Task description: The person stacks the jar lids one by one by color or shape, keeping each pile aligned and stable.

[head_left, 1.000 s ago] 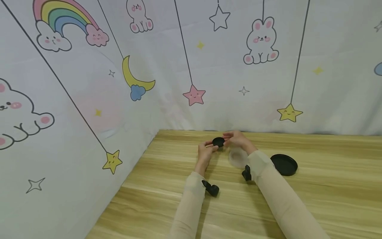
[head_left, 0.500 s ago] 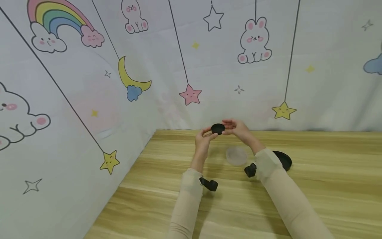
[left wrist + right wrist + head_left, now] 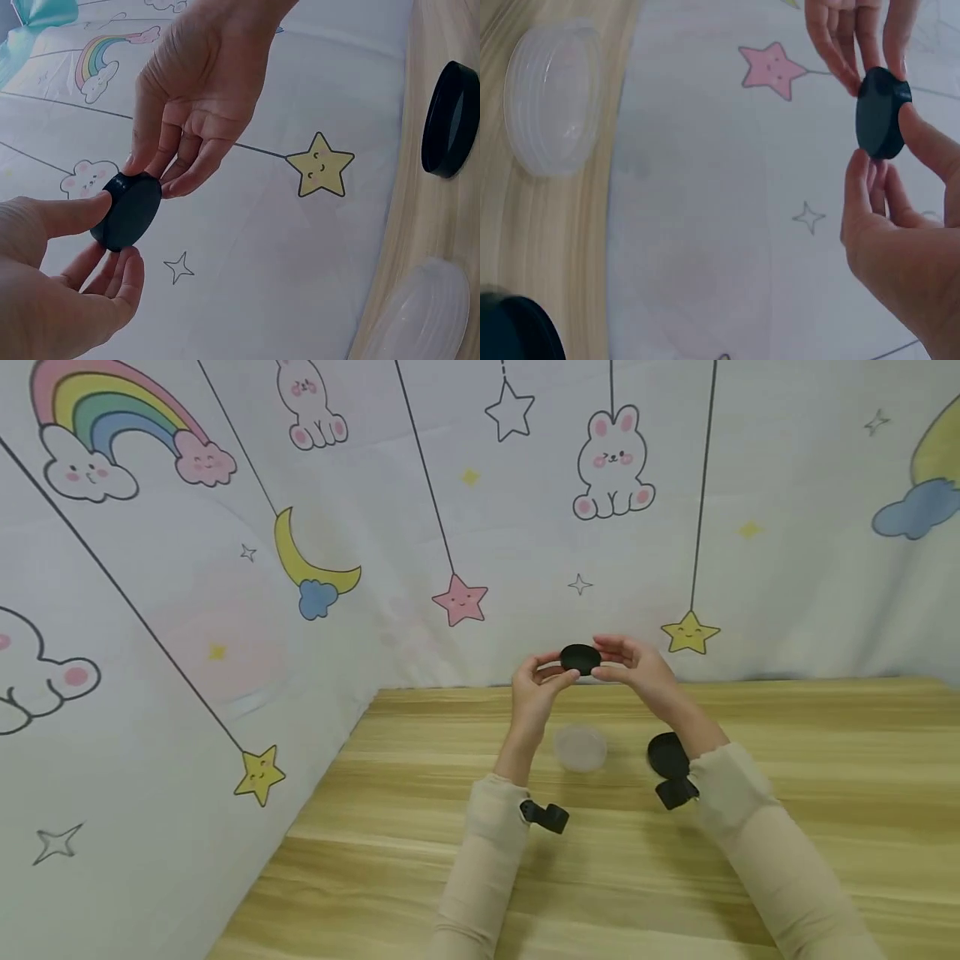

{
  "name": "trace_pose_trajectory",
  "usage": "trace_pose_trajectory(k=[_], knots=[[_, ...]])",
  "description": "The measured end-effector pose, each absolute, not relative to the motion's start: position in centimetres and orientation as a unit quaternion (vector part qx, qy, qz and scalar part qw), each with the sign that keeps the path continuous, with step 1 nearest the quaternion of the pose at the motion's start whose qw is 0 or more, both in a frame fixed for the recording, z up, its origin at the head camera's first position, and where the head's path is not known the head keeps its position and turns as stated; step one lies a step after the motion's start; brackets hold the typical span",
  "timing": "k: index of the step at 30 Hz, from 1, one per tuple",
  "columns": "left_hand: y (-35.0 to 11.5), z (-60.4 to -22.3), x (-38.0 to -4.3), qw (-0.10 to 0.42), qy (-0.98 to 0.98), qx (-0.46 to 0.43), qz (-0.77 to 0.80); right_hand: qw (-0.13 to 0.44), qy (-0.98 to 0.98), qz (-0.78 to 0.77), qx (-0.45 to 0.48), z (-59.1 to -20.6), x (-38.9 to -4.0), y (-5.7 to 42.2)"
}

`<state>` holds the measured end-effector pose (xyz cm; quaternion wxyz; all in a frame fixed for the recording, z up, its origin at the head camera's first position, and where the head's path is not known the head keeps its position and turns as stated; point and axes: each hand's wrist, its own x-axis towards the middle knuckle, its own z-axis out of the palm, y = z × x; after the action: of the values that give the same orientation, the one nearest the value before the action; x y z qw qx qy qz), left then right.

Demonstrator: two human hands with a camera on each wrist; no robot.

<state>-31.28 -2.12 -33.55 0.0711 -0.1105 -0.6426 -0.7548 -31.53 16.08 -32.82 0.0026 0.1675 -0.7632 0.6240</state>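
Observation:
A small black round piece [image 3: 581,659], shaped like a shallow lid, is held up over the far side of the table. My left hand [image 3: 534,695] pinches its left edge between thumb and fingers. On the opposite edge, my right hand [image 3: 651,678] pinches it the same way. In the left wrist view the black piece [image 3: 129,212] shows a thick side and a flat face. The right wrist view also shows both hands on the black piece [image 3: 881,112], thumbs and fingertips at its rim.
Below the hands, a clear round plastic container [image 3: 581,748] lies on the wooden table [image 3: 420,827]. A larger black shallow round dish [image 3: 666,755] is partly hidden by the right forearm. A white printed curtain [image 3: 525,543] hangs behind and at the left.
Both hands have lifted the small black piece up from near the tabletop. The right hand, loosely beside it at first, now pinches it. The camera view has shifted somewhat to the right.

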Motion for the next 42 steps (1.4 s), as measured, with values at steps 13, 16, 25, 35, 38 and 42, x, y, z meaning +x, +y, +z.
trace_pose_trajectory(k=[13, 16, 25, 35, 38, 42], knots=[[1.7, -33.9, -29.6, 0.045, -0.670, -0.193, -0.716, 0.051, -0.760, 0.629, 0.157, -33.7, -27.9, 20.9], [2.7, -34.2, -29.4, 0.041, -0.672, -0.200, -0.712, 0.049, -0.767, 0.621, 0.157, -34.1, -27.5, 22.2], [4.8, -35.4, -29.1, -0.017, -0.716, -0.210, -0.665, 0.028, -0.789, 0.597, 0.145, -35.4, -26.4, 25.2], [5.8, -37.1, -29.3, -0.043, -0.728, -0.202, -0.654, 0.019, -0.815, 0.563, 0.133, -36.0, -26.0, 26.1], [6.2, -37.8, -29.4, -0.056, -0.726, -0.191, -0.658, 0.017, -0.826, 0.546, 0.136, -36.3, -25.9, 26.4], [6.9, -39.0, -29.5, -0.073, -0.732, -0.165, -0.657, 0.014, -0.835, 0.530, 0.147, -37.0, -26.1, 27.0]])
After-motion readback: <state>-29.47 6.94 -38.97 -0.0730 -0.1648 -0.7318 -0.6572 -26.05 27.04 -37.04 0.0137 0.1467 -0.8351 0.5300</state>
